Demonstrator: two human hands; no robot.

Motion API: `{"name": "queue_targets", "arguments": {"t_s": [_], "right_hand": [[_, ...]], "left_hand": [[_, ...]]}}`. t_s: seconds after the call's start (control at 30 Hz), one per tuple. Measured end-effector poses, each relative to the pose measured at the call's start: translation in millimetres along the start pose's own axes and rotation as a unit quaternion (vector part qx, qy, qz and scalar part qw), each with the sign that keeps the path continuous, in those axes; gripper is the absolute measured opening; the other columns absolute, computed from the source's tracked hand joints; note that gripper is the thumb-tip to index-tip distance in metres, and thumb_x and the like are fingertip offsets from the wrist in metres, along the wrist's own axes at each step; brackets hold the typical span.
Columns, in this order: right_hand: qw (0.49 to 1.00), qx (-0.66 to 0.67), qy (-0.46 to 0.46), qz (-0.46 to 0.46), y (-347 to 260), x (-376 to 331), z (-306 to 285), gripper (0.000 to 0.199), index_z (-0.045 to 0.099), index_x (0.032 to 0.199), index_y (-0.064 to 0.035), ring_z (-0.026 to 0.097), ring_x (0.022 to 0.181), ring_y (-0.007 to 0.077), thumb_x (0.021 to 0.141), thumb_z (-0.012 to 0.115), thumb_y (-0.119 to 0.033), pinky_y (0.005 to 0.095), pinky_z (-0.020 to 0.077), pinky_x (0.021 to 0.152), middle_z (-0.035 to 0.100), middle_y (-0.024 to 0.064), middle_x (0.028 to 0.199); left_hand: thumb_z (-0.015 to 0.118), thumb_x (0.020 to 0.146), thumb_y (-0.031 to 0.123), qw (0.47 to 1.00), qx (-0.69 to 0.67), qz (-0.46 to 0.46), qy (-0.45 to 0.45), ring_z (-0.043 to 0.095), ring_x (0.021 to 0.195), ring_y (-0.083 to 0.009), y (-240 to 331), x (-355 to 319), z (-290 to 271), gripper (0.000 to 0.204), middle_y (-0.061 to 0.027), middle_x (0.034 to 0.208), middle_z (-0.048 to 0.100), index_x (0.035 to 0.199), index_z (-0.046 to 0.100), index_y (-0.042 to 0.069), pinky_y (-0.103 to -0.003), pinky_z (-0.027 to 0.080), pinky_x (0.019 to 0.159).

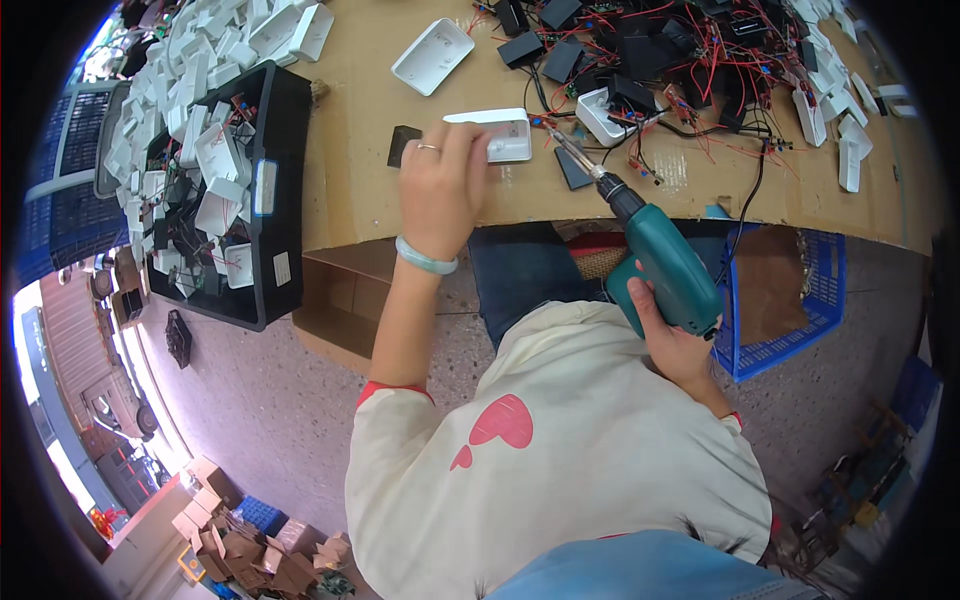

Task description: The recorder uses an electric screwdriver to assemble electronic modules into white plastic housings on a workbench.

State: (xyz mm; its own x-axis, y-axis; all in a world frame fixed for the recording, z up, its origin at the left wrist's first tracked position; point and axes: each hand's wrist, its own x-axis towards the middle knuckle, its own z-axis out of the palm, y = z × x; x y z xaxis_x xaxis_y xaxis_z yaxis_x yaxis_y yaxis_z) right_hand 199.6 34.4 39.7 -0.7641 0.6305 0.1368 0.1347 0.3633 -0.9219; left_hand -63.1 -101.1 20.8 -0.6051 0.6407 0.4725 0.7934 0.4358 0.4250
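Note:
My right hand (672,325) is wrapped round the grip of a green electric screwdriver (672,262), its bit pointing up and left over the table edge. The tip of the bit is close to the right end of an open white plastic case (512,138). Over the left part of that case my left hand (437,185) is curled, thumb and fingers drawn together and slightly blurred. What it pinches, if anything, is hidden. A small black box (402,146) lies just left of my fingers. Beneath the screwdriver bit is a flat black piece (573,168).
Another white case (433,57) lies farther back. A heap of black boxes with red wires (650,55) covers the back right. A black crate (285,200) heaped with white cases stands at left. Below the table are a blue basket (828,285) and a cardboard box (340,315).

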Motion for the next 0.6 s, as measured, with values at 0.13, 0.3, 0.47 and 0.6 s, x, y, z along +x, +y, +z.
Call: {"name": "queue_targets", "arguments": {"t_s": [0.13,0.3,0.47,0.6], "right_hand": [[0.999,-0.004,-0.028,-0.025,-4.6,3.4,3.4,0.031,0.067,0.115,0.0013,0.067,0.088,0.0211,0.087,0.082,0.000,0.0297,0.0534,0.079,0.069,0.0124,0.104],[0.998,-0.005,-0.044,-0.035,-7.1,1.4,7.5,0.031,0.066,0.114,0.0018,0.067,0.091,0.0203,0.087,0.080,0.004,0.0294,0.0532,0.081,0.068,0.0125,0.106],[0.999,-0.005,-0.037,-0.036,0.0,5.5,15.9,0.032,0.066,0.117,0.0025,0.066,0.091,0.0201,0.088,0.079,0.003,0.0300,0.0530,0.081,0.068,0.0131,0.107],[0.997,-0.037,-0.036,-0.064,4.8,10.3,22.9,0.032,0.065,0.118,0.0026,0.065,0.090,0.0215,0.089,0.079,0.002,0.0305,0.0524,0.081,0.066,0.0141,0.107]], "left_hand": [[0.071,0.089,0.009,0.990,0.096,0.094,0.035,0.063,0.108,-0.0339,-1.2,4.9,13.2,0.010,-0.0123,0.111,0.067,0.096,0.065,0.005,-0.052,0.045,0.095],[0.070,0.086,0.005,0.992,0.062,0.103,0.039,0.057,0.131,-0.0377,-20.3,-4.8,35.3,0.012,-0.0142,0.131,0.065,0.095,0.063,0.001,-0.053,0.043,0.105],[0.071,0.086,0.004,0.995,0.026,0.044,0.086,0.059,0.128,-0.0369,-5.1,-12.8,52.0,0.012,-0.0145,0.129,0.066,0.093,0.063,0.000,-0.051,0.045,0.102],[0.071,0.086,0.004,0.995,0.019,0.035,0.094,0.059,0.127,-0.0369,-2.5,-10.6,50.8,0.011,-0.0154,0.128,0.067,0.091,0.062,0.001,-0.050,0.046,0.100]]}}
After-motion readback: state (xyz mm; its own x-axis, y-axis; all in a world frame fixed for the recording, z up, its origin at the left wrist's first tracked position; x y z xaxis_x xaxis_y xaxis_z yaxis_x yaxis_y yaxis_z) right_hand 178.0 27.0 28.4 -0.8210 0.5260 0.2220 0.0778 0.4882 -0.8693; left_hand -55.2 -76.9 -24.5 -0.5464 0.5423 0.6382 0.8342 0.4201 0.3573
